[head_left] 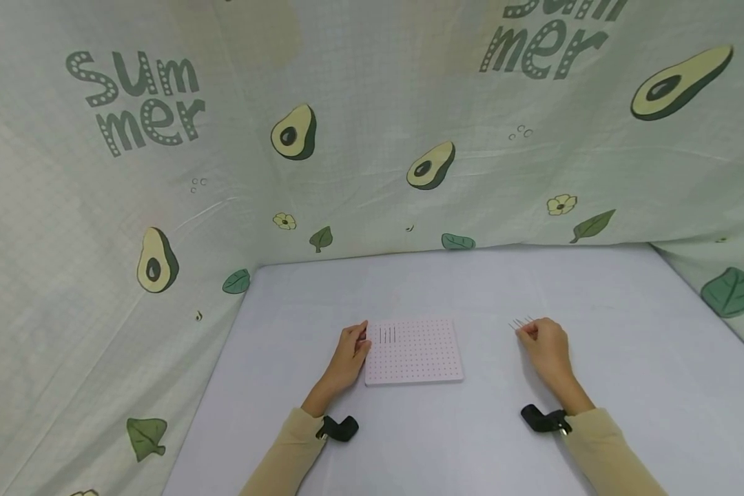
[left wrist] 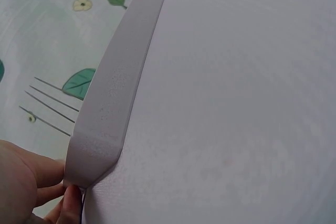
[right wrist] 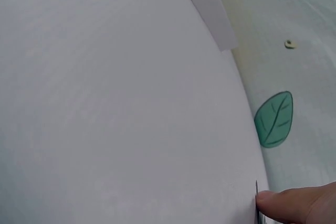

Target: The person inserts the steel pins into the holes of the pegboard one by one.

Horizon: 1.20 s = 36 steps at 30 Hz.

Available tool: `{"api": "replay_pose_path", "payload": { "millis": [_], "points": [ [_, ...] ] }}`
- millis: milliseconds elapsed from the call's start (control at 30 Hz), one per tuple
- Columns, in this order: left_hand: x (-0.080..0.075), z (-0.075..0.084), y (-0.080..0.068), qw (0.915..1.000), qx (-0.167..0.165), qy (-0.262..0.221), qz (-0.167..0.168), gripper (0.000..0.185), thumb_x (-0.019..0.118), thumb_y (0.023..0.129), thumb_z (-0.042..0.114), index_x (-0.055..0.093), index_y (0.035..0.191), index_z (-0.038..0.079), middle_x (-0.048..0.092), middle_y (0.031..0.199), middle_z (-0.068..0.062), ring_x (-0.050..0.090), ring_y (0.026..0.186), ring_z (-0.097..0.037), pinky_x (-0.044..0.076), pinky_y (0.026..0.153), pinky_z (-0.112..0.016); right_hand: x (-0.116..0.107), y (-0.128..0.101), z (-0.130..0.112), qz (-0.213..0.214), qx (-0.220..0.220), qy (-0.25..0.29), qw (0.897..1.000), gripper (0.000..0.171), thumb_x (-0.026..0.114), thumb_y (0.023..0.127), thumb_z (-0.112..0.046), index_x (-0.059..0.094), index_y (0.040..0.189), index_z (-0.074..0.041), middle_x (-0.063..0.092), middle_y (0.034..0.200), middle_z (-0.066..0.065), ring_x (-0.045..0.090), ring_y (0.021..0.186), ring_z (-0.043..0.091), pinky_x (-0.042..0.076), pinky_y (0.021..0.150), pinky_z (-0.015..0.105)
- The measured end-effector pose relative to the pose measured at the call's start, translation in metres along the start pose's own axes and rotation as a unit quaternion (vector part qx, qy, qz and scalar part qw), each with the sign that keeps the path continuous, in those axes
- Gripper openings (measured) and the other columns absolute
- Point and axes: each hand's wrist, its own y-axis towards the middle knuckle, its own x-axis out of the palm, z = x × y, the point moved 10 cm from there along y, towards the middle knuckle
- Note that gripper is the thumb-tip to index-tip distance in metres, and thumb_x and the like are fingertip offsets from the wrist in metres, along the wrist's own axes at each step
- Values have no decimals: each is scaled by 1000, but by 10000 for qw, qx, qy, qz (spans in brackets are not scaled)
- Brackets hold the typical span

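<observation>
One view alone, head, shows the pink rectangular board [head_left: 417,358] perforated; left hand [head_left: 348,355] grips it, right hand [head_left: 545,346] pinches thin dark pins [head_left: 519,322].

The dotted board [head_left: 417,362] is pale pink, the backdrop [head_left: 359,83] avocado-printed pale green

The things are carried by a broad, pale desk [head_left: 434,441], its top plain. On it, a little left of the middle, a pale pink rectangular board [head_left: 418,362] is laid flat, its upper face dotted in even rows.
</observation>
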Motion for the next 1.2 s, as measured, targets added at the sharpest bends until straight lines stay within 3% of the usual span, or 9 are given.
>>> {"api": "replay_pose_path", "payload": {
  "millis": [200,500,633,967,1200],
  "points": [
    [0,-1,0,10000,3,36,21,49,48,105,6,35,150,-6,40,134,-24,48,115,-27,43,100,-43,-3,-2,-3,27,-21,-34,10000,12,74,83,5,67,77,11,58,69,15,54,66,30,41,61,38],
    [0,0,-2,10000,22,43,25,48,47,105,6,36,150,-6,40,136,-25,47,115,-28,43,100,-45,5,-3,-10,-245,-210,-271,9991,11,66,87,8,63,79,15,55,73,22,54,73,40,42,67,49],
    [0,0,-1,10000,36,47,19,48,47,105,6,35,150,-6,40,136,-25,48,116,-28,43,100,-45,6,-2,-8,-306,-99,-324,9990,11,65,88,8,64,80,17,57,75,25,55,76,44,43,69,53],
    [1,-1,-1,10000,47,62,12,49,48,104,6,36,150,-7,40,136,-26,48,116,-29,44,100,-44,10,0,-4,-587,137,-196,9980,14,63,92,6,63,83,16,57,76,24,55,75,38,44,65,45],
    [-1,2,-2,10000,41,29,37,48,47,105,6,36,150,-6,40,136,-25,49,116,-29,44,101,-45,8,0,-6,-602,62,33,9982,14,59,94,4,61,87,15,58,76,22,55,73,36,44,64,43]
  ]
}}
